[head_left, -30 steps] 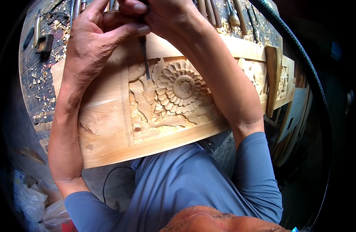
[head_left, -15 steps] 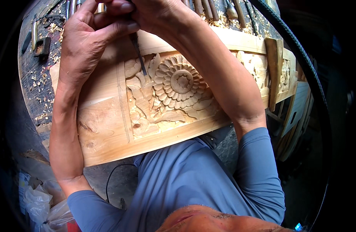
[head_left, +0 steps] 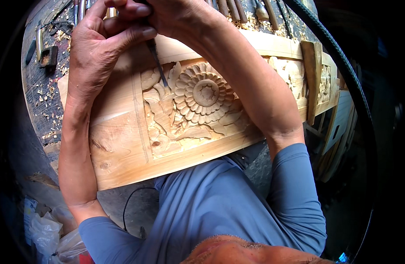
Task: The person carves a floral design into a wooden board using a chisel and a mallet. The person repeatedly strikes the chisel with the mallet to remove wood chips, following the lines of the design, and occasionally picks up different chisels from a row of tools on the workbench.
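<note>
A carved wooden panel (head_left: 119, 154) lies across in front of me, with a round many-petalled flower (head_left: 206, 93) in relief and leaf shapes about it. At the top of the view my left hand (head_left: 99, 48) and my right hand (head_left: 174, 17) come together, closed around a carving chisel (head_left: 160, 68). Its handle is mostly hidden by my fingers. The thin dark blade slants down to the carving, its tip at the leaves just left of the flower. Part of both hands is cut off by the upper edge.
A wooden bar (head_left: 312, 81) stands across the panel's right part. Several tool handles (head_left: 235, 11) lie among shavings on the dark bench (head_left: 39, 103) beyond. A small dark block (head_left: 48, 57) sits at left. Plastic bags (head_left: 46, 233) are at lower left; a dark cable (head_left: 343, 53) arcs at right.
The chisel's tip has shifted slightly right, closer to the flower's petals. Both hands keep their hold with only a small shift. The panel stays nearly in place.
</note>
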Demonstrator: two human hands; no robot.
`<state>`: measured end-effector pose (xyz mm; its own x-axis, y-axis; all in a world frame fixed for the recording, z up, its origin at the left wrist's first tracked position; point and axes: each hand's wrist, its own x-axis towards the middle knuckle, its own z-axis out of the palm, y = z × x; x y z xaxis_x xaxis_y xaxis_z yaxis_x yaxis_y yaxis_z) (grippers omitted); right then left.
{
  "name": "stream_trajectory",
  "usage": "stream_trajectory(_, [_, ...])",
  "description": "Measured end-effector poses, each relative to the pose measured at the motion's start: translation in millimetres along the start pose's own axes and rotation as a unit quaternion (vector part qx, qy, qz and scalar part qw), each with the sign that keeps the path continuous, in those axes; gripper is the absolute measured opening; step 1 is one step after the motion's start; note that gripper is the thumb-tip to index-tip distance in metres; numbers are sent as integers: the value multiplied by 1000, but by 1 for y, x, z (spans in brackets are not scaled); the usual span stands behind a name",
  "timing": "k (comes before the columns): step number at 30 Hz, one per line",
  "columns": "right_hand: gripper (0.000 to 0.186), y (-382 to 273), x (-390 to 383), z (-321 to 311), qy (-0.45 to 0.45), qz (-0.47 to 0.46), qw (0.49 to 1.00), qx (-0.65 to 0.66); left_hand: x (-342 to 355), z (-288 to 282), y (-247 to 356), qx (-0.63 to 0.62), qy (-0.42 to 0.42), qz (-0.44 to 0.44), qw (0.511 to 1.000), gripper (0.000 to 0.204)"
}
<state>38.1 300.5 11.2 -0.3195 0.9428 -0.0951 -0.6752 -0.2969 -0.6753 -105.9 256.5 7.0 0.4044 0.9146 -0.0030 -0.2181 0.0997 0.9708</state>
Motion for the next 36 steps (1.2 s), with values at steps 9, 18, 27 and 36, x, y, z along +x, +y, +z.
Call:
stream_trajectory(9, [46,-1,-7,0,-29,17,999,-22,-3,1,-3,-10,14,15,1000,43])
stream_trajectory(18, [43,7,-6,-5,-24,-25,998,-46,-2,-4,-5,-4,-5,11,1000,39])
stream_trajectory(27, [45,4,-13,3,13,1,997,-76,-3,-6,-8,-8,-21,20,1000,35])
stream_trajectory(36, [45,7,-16,-6,13,15,997,-71,-1,-8,-10,-5,-33,29,999,36])
